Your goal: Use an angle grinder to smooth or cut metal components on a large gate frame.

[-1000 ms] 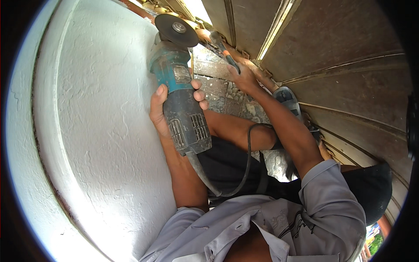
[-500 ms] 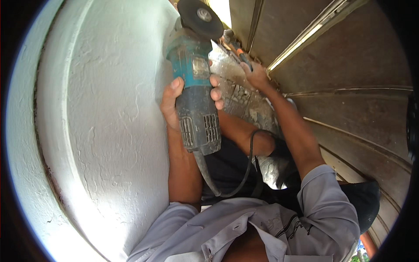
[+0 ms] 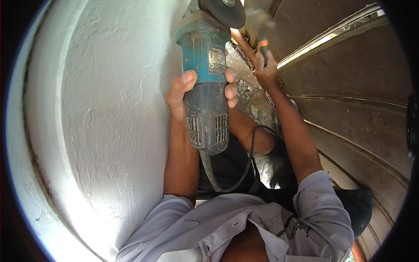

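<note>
My left hand (image 3: 181, 89) is wrapped round the dark body of a teal and black angle grinder (image 3: 203, 98). Its thumb and fingertips show on either side of the casing. The black disc (image 3: 223, 12) sits at the far end, cut off by the top edge of the view. Farther away to the right, my right hand (image 3: 267, 73) is closed on the handle of a hammer (image 3: 262, 41) with a dark grip and orange band. The hammer's head is raised and smeared by motion. Beyond the grinder, a brown wooden strip (image 3: 244, 46) stands near the hammer.
A white rough-plastered wall (image 3: 118, 109) rises close on the left. Dark brown panels (image 3: 349, 65) with a bright gap line the right side. The grinder's cord (image 3: 251, 163) loops over my lap. Worn, broken floor (image 3: 257, 105) shows between my arms.
The hammer has swung from a low slant to nearly upright as my right hand shifted a little right. The grinder has moved slightly right and up in the view, still in my left hand.
</note>
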A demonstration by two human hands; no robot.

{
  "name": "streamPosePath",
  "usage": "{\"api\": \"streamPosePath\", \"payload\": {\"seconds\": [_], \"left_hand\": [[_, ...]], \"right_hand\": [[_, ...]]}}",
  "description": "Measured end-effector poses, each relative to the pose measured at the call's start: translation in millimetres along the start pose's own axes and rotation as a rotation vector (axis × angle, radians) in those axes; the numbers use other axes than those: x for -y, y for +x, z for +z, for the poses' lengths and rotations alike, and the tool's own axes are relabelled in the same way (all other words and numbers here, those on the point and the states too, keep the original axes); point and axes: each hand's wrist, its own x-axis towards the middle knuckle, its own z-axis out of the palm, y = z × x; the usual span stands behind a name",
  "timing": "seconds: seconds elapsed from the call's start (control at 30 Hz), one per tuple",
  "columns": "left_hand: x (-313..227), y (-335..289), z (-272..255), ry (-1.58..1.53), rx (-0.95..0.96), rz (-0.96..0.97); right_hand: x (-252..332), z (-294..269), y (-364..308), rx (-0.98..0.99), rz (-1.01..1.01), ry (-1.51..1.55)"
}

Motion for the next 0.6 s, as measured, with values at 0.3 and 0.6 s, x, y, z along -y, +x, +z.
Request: {"api": "streamPosePath", "payload": {"seconds": [0.3, 0.6], "left_hand": [[0, -5, -5, 0.036, -0.053, -0.013], [3, -3, -6, -0.002, 0.027, 0.001]], "right_hand": [[14, -12, 9, 0.184, 0.324, 0.099], [-44, -1, 2, 0.408, 0.318, -0.202]]}}
